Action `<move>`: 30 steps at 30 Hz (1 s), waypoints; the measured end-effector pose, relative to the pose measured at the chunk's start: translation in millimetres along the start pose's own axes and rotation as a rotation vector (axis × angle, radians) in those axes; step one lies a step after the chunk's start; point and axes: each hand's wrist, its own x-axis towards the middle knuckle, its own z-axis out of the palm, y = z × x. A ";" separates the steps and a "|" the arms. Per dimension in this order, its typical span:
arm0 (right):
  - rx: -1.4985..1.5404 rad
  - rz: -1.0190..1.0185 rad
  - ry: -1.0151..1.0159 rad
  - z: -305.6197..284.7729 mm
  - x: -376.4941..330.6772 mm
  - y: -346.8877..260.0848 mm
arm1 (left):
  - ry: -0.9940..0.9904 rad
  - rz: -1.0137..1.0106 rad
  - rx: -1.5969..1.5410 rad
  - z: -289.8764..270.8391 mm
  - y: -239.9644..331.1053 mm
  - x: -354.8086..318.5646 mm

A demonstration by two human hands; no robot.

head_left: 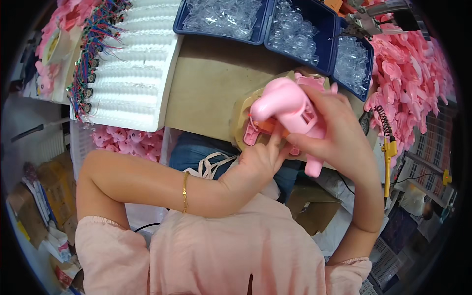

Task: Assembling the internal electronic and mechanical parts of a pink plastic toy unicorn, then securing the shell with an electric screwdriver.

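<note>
A glossy pink plastic toy shell [287, 102], rounded at one end and with a rectangular slot in its side, is tilted above a tan round fixture [240, 115] at the table's front edge. My right hand [339, 128] grips it from the right, fingers over the top and thumb on the near side. Close under the shell is my left hand [260, 160], its fingers drawn together with the tips partly hidden; what they hold, if anything, I cannot make out. On the fixture lies a small pink part [250, 133], and more pink plastic [309, 81] shows behind the shell.
Blue bins [268, 37] of clear plastic parts line the back. At left, a white foam tray [142, 64] borders bundled coloured wires [88, 64]. Pink parts are heaped at right [410, 73] and in a bin [129, 141]. A yellow-handled tool [389, 152] hangs from a coiled cord.
</note>
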 end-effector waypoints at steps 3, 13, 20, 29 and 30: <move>-0.070 -0.192 -0.038 10.6 9.4 14.0 | 0.060 -0.041 -0.421 10.1 -18.2 -9.1; -0.210 -0.168 -0.086 19.9 8.3 21.9 | 0.388 -0.421 -0.962 43.0 -48.7 -31.1; -0.221 -0.160 -0.118 19.3 12.9 18.0 | 0.418 -0.446 -0.857 51.7 -41.8 -32.5; -0.242 -0.142 -0.143 11.2 16.9 6.9 | 0.461 -0.435 -1.204 40.2 -65.3 -10.3; -0.242 -0.124 -0.122 9.8 16.3 7.6 | 0.464 -0.404 -1.203 30.9 -68.1 0.8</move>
